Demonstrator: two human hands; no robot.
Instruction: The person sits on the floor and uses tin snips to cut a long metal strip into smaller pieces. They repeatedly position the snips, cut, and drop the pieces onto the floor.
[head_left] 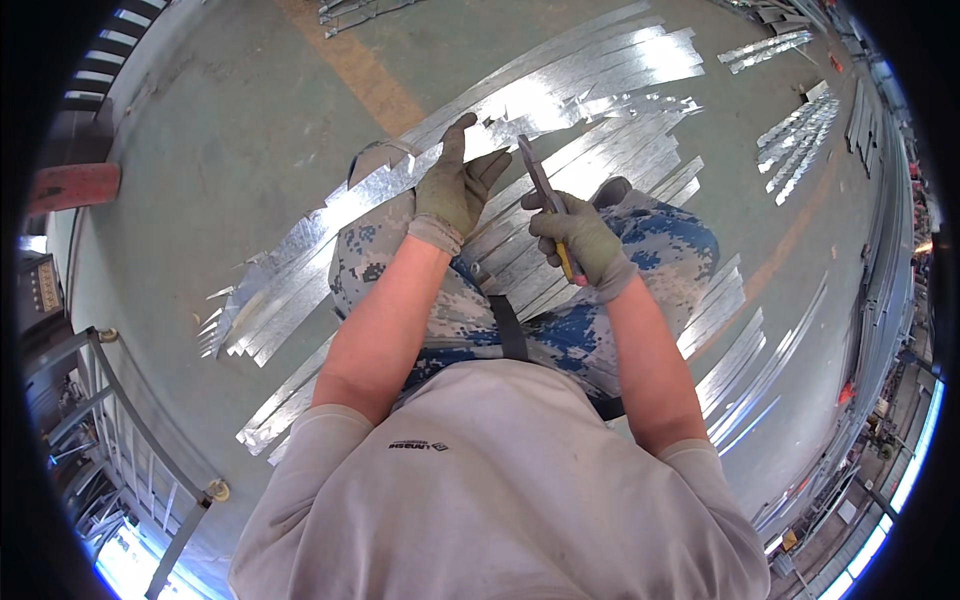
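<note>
A long, shiny sheet-metal strip (340, 212) with a notched edge slants across my left knee, from the lower left toward the upper right. My left hand (453, 192), in a grey-green work glove, holds it, the thumb on the far side and the fingers on the near side. In my gloved right hand (583, 235) is a pair of metal snips (540, 175) with yellow and red on the handles. The dark jaws point up and left, close to the left fingertips and the strip. Whether the jaws touch the metal I cannot tell.
Many flat metal strips (590, 155) lie on the green floor (220, 130) beneath and ahead of my legs. Smaller bundles of notched strips (798, 145) lie farther right. On the left are a wheeled metal frame (135, 405) and a red object (78, 187).
</note>
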